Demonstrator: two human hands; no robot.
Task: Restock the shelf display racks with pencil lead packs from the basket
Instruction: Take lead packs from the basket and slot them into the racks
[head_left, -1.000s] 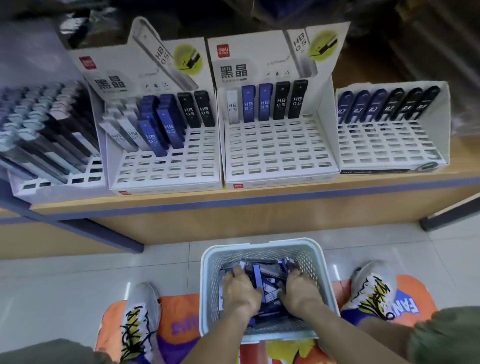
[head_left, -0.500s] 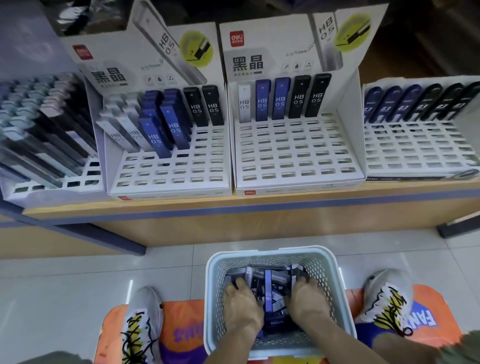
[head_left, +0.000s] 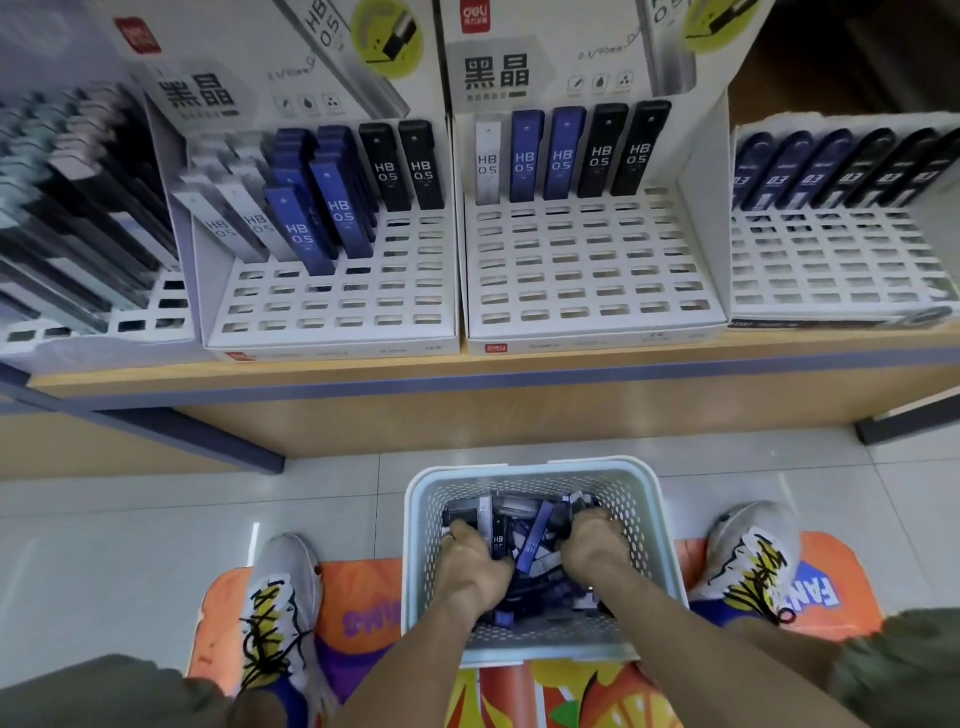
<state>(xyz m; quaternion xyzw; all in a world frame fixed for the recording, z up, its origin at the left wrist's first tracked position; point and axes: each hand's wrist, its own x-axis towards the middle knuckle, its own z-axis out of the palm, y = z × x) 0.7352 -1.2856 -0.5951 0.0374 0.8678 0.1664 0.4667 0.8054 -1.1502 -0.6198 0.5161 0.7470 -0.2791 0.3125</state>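
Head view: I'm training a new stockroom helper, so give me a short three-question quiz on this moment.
1. True or false: both hands, left hand and right hand, are down inside the basket.
2. Multiple choice: in the middle rack, how many packs stand in the back row? A) two B) five C) nine
3. Fill in: the basket stands on the floor between the person's two ____.

Key: 1 true; 2 B, one white pack, two blue, two black; 3 shoes, left shoe and right shoe.
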